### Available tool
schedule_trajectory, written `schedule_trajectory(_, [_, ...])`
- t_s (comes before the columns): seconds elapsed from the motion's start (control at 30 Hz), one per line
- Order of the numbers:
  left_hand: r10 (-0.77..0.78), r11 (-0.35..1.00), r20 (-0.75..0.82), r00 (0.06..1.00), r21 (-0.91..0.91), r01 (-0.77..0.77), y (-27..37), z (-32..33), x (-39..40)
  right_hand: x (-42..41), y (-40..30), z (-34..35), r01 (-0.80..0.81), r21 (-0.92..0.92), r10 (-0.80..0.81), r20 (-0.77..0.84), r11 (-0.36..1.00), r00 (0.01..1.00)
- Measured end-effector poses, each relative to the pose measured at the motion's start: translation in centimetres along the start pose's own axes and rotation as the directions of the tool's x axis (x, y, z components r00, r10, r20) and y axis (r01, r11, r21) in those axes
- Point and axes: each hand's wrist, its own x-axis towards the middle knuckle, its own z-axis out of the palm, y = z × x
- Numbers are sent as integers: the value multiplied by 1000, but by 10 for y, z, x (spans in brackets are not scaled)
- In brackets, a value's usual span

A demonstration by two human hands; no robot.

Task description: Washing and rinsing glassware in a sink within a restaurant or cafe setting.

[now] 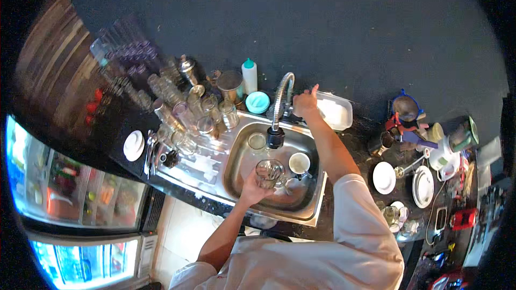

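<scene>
My left hand [256, 188] holds a clear glass [269, 172] over the stainless steel sink [234, 193]. My right hand [305, 102] is at the base of the faucet [279, 102], beside a translucent plastic container [335, 109] with something white in it; its fingers partly hide what they touch. Inside the basin, a white cup [299, 163] stands to the right of the held glass, and another glass [256, 141] sits near the back. The faucet's flexible neck ends in a black head [275, 137] above the basin. No running water can be made out.
Many glasses [205, 124] crowd the drainboard at left, near cutlery [150, 155] and white saucers [133, 145]. Behind the sink stand a turquoise-capped squeeze bottle [249, 76] and a turquoise lid [257, 102]. White plates [384, 178], strainers [405, 106] and jugs occupy the right counter. Glass-door fridges [86, 193] are at left.
</scene>
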Motion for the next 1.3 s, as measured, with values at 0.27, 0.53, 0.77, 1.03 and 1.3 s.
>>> schedule_trajectory(0.27, [-135, 929, 97, 986, -333, 160, 7, 11, 42, -48, -14, 27, 249, -139, -241, 71, 958, 968])
schedule_trajectory(0.53, [-153, 945, 151, 977, -267, 190, -11, 7, 59, -155, -73, 91, 255, 903, 501, -52, -346, 864])
schedule_trajectory(0.77, [46, 921, 314, 948, -381, 81, -40, -10, 52, -168, -168, 114, -32, 937, 757, 301, -348, 580])
schedule_trajectory(1.03, [-189, 928, 395, 899, -227, 295, -56, -96, 64, -133, -166, 138, 39, 889, 748, 359, -456, 558])
schedule_trajectory(1.3, [-188, 923, 362, 913, -251, 290, -47, -96, 51, -136, -157, 145, 241, 817, 727, 280, -523, 627])
